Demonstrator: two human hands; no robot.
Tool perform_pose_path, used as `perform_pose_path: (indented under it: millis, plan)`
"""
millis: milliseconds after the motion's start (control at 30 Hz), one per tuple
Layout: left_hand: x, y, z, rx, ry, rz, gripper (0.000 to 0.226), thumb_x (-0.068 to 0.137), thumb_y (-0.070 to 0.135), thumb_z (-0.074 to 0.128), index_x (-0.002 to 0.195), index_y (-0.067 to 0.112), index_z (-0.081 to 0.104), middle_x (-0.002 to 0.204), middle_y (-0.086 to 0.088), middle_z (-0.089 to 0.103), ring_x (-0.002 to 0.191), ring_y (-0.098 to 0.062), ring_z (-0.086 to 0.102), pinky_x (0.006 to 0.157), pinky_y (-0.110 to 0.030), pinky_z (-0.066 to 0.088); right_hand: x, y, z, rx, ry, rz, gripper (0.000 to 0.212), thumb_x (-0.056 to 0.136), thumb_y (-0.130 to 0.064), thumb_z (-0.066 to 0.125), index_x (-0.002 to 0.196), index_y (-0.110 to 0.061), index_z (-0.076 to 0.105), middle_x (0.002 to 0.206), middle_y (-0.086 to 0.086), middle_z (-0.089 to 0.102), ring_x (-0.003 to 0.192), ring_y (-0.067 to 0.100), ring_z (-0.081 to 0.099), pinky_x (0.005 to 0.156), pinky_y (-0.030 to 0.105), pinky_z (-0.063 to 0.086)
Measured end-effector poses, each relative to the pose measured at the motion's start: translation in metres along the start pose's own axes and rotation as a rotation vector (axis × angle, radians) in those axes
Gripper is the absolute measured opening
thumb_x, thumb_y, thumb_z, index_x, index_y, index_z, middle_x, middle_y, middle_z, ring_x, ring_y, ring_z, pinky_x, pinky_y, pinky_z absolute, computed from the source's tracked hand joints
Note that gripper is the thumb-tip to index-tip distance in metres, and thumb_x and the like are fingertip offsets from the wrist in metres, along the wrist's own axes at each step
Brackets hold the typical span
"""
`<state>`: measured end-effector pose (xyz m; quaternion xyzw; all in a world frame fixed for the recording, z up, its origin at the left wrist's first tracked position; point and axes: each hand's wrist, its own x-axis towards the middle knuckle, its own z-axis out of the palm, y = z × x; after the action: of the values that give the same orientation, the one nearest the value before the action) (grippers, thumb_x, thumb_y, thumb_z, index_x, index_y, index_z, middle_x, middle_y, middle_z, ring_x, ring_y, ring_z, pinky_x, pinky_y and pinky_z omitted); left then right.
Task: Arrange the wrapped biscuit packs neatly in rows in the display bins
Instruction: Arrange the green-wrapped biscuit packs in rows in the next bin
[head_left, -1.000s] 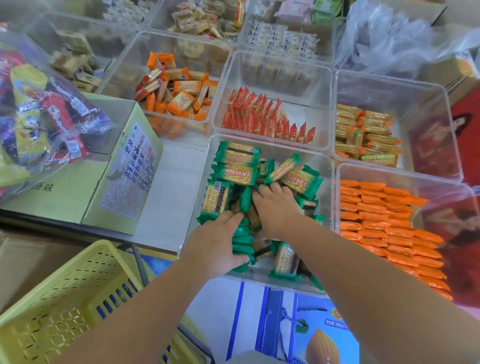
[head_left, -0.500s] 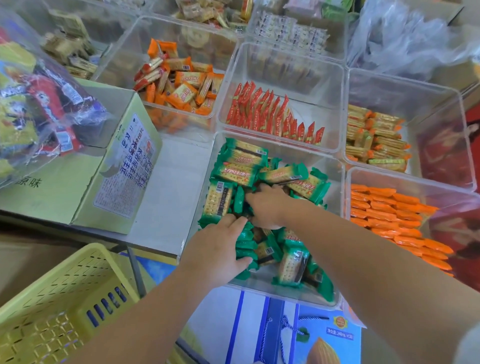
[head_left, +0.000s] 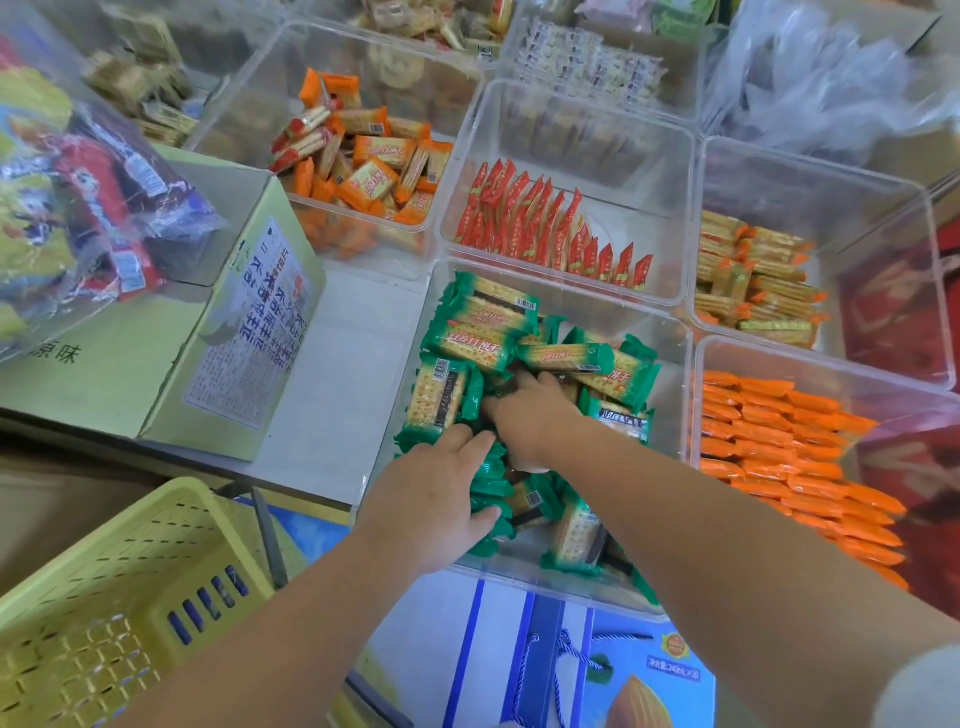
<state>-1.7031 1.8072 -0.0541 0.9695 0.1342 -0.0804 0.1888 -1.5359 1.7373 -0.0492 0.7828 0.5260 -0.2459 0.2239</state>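
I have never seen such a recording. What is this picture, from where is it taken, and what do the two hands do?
No machine here: a person wears a camera on the head, so this single picture looks down at their bare arms. The left hand rests on a jumbled pile of green-wrapped biscuit packs inside a clear plastic bin; the right hand digs into the same pile, fingertips hidden, so no grip can be confirmed. Neighbouring bins hold orange-wrapped packs in neat rows and red-wrapped packs standing on edge. A yellow plastic basket sits lower left.
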Motion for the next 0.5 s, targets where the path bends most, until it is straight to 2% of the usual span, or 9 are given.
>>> perform_pose_path:
  millis: [167,300,400,500]
  plan:
    - [-0.001,0.000,-0.002,-0.004,-0.008,0.005,0.074,0.087,0.063,0.054,0.148,0.032,0.026,0.144,0.010,0.040,0.100,-0.019,0.060,0.079,-0.036,0.055,0.001,0.002,-0.003,-0.002,-0.017,0.045,0.027,0.088,-0.026,0.062,0.115,-0.023,0.063,0.115,0.005,0.063,0.119,0.032,0.041,0.097,0.047,0.032]
    - [-0.002,0.001,-0.002,0.012,-0.016,0.003,0.073,0.089,0.063,0.052,0.149,0.032,0.024,0.144,0.009,0.039,0.100,-0.019,0.060,0.078,-0.036,0.056,-0.005,0.006,-0.005,0.019,0.101,0.109,0.014,0.089,-0.024,0.062,0.102,-0.021,0.067,0.110,0.005,0.064,0.117,0.030,0.046,0.096,0.044,0.035]
    - [-0.002,0.001,-0.001,0.033,-0.019,0.011,0.073,0.089,0.063,0.050,0.150,0.032,0.023,0.144,0.009,0.038,0.100,-0.020,0.060,0.077,-0.037,0.056,-0.014,0.012,-0.006,0.090,0.244,0.111,0.023,0.089,-0.022,0.063,0.112,-0.024,0.066,0.113,0.001,0.061,0.117,0.027,0.047,0.094,0.044,0.036]
    - [-0.002,0.000,0.000,0.041,-0.031,0.024,0.076,0.089,0.065,0.048,0.152,0.035,0.018,0.150,0.009,0.033,0.104,-0.021,0.059,0.080,-0.038,0.055,-0.027,0.020,-0.002,0.185,0.363,0.095,0.031,0.090,-0.020,0.065,0.121,-0.026,0.061,0.116,-0.003,0.059,0.112,0.024,0.049,0.087,0.038,0.041]
